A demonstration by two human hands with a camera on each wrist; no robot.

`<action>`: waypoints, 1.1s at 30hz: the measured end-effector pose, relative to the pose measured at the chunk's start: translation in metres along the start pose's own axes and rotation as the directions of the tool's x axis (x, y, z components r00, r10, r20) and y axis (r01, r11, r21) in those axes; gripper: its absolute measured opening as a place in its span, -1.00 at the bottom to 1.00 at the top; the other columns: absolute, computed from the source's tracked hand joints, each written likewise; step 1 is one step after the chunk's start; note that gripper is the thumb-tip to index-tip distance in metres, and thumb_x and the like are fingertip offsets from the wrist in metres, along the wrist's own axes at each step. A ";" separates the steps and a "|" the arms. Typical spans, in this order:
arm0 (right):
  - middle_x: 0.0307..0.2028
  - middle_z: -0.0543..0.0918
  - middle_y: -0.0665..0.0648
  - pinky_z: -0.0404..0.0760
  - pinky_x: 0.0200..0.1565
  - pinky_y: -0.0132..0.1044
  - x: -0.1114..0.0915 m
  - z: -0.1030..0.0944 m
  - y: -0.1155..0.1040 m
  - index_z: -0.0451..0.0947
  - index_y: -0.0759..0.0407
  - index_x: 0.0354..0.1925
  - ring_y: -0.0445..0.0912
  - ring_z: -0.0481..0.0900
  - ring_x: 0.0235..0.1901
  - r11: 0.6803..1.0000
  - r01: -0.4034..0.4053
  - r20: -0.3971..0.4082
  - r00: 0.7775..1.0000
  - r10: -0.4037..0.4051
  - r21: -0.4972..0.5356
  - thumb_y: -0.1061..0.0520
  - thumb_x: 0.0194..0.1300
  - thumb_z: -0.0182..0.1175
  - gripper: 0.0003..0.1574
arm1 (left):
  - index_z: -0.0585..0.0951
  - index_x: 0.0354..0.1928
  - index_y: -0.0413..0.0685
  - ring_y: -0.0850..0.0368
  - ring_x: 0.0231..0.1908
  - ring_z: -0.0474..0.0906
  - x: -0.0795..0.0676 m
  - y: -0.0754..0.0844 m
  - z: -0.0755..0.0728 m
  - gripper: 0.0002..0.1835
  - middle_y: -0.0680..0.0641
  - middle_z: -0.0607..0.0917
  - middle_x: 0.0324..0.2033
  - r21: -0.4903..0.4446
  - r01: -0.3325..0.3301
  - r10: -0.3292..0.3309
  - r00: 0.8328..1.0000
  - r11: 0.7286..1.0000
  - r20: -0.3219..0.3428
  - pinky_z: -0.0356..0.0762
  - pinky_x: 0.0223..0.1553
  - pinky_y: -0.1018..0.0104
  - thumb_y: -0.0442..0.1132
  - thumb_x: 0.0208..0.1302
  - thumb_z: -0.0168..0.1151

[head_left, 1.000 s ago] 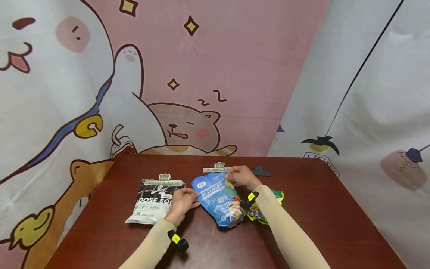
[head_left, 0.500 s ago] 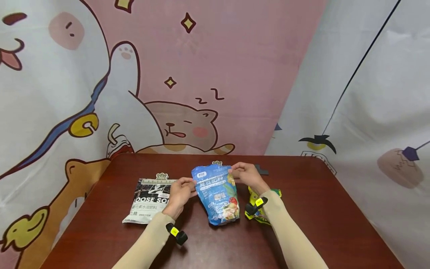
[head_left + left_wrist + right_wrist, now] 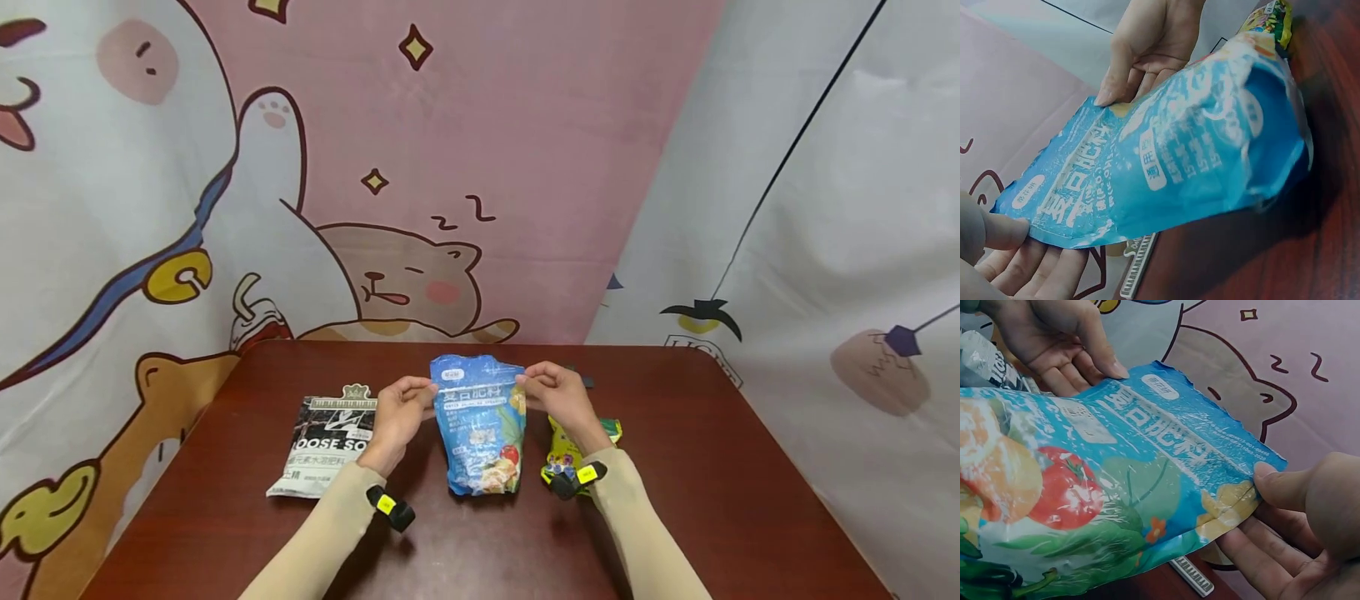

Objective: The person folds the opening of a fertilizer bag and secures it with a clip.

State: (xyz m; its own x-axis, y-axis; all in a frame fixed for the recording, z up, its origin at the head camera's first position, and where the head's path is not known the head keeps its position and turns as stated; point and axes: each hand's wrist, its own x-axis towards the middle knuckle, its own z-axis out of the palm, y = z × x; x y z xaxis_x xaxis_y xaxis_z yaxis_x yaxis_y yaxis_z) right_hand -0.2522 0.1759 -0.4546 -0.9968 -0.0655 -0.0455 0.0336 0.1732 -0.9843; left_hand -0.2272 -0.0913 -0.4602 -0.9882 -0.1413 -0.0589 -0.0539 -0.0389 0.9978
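Observation:
A blue fertilizer bag [image 3: 480, 433] with vegetables printed on its front stands upright between my hands, its lower end close over the table. My left hand [image 3: 397, 412] pinches its upper left edge between thumb and fingers. On the opposite side, my right hand [image 3: 561, 400] pinches the upper right edge the same way. The bag's torn-looking top [image 3: 1222, 425] is spread flat between them. Behind the bag, a pale clip with a ruler-like bar [image 3: 1191, 575] shows in both wrist views; the bag hides it in the head view.
Left of my left hand lies a black-and-white pouch [image 3: 318, 454] with a crown-topped clip [image 3: 345, 402] along its top. A yellow-green bag [image 3: 562, 450] lies partly under my right forearm. A dark clip [image 3: 588, 382] peeks out behind my right hand. A printed cloth [image 3: 525, 167] hangs behind the table [image 3: 720, 467].
The blue bag has turned from tilted to upright and been raised a little, covering the pale clip behind it. Both hands have kept their hold on its upper edges.

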 end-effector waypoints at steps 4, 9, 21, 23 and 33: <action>-0.17 0.80 0.16 0.78 -0.06 -0.13 -0.005 0.001 -0.002 0.62 0.17 -0.07 0.01 0.80 -0.17 0.999 0.025 -0.024 0.999 -0.024 0.039 -0.04 0.38 0.37 -0.66 | 0.68 -0.05 -0.31 0.14 -0.32 0.75 0.002 0.005 0.001 -0.81 -0.21 0.78 -0.20 0.003 -0.013 0.013 1.000 1.000 -0.011 0.77 -0.15 0.20 -0.31 0.43 0.28; -0.21 0.79 0.12 0.77 -0.04 -0.08 -0.012 0.002 -0.010 0.63 0.15 -0.08 -0.03 0.80 -0.20 0.997 0.068 -0.058 0.996 -0.066 0.030 -0.05 0.38 0.36 -0.68 | 0.68 -0.08 -0.31 0.17 -0.34 0.74 0.003 0.010 0.003 -0.83 -0.20 0.79 -0.23 -0.012 -0.062 0.061 0.998 0.998 -0.021 0.76 -0.19 0.26 -0.32 0.41 0.30; -0.25 0.79 0.14 0.77 -0.04 -0.11 -0.026 0.000 -0.025 0.63 0.20 -0.10 -0.04 0.81 -0.19 0.981 0.193 -0.055 0.980 -0.191 0.033 -0.01 0.38 0.36 -0.68 | 0.69 -0.10 -0.29 0.22 -0.36 0.75 -0.002 0.016 0.000 -0.84 -0.18 0.80 -0.27 -0.058 -0.172 0.170 0.985 0.983 -0.036 0.75 -0.19 0.30 -0.32 0.38 0.34; -0.25 0.79 0.13 0.77 -0.03 -0.09 -0.027 -0.001 -0.025 0.63 0.22 -0.09 -0.04 0.81 -0.19 0.975 0.222 -0.048 0.974 -0.220 0.034 -0.01 0.37 0.36 -0.67 | 0.69 -0.11 -0.29 0.20 -0.36 0.76 -0.004 0.017 -0.001 -0.84 -0.21 0.79 -0.26 -0.053 -0.191 0.189 0.981 0.980 -0.033 0.76 -0.17 0.25 -0.32 0.38 0.34; -0.24 0.81 0.15 0.78 -0.08 -0.17 -0.033 -0.006 -0.021 0.65 0.18 -0.14 -0.04 0.80 -0.24 0.944 0.330 -0.020 0.944 -0.330 -0.013 0.01 0.36 0.38 -0.73 | 0.67 -0.14 -0.34 0.20 -0.33 0.76 -0.015 0.017 -0.007 -0.87 -0.21 0.79 -0.28 -0.104 -0.268 0.269 0.963 0.958 -0.001 0.77 -0.16 0.22 -0.38 0.36 0.33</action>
State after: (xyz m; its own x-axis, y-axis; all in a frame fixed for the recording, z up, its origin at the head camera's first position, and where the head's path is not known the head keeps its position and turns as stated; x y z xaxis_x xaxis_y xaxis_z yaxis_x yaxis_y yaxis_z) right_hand -0.2207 0.1808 -0.4310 -0.9533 -0.0993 0.2853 -0.2980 0.1546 -0.9419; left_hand -0.2128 -0.0963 -0.4422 -0.9662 -0.1471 0.2119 0.2279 -0.1020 0.9683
